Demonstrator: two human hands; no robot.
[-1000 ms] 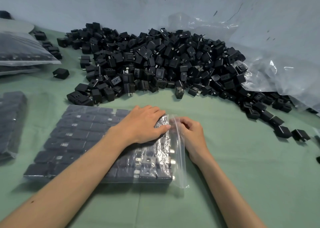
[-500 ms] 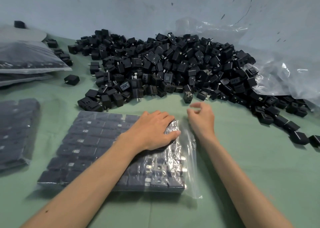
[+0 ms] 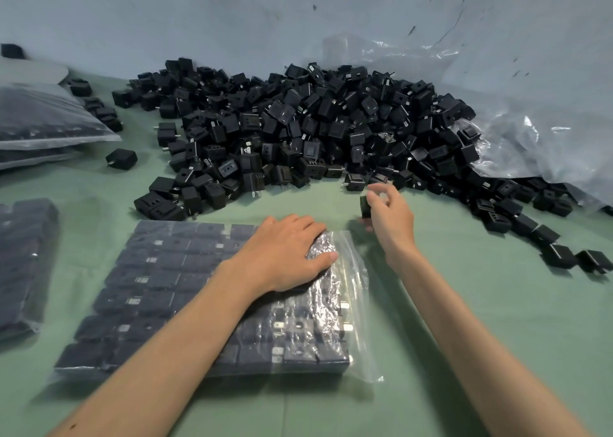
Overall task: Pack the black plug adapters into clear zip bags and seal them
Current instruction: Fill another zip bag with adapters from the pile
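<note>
Adapter [image 3: 365, 206] pinched, R hand [image 3: 391, 214] | L hand [image 3: 288, 251] flat on zip bag [image 3: 159, 290]

Count: 4 filled bags (front bag [image 3: 159, 290], left bag [image 3: 23, 264], 2 stacked bags [image 3: 46, 118]), 1 adapter [image 3: 365, 206] in right hand [image 3: 391, 217], 1 pile [image 3: 298, 128] too big to count, 1 plastic sheet [image 3: 530, 144].

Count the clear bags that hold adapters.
4: centre bag under the left hand; left-edge bag; upper bag stacked on lower bag, far left. More may be out of frame.

No text, label or number is legible anywhere.
</note>
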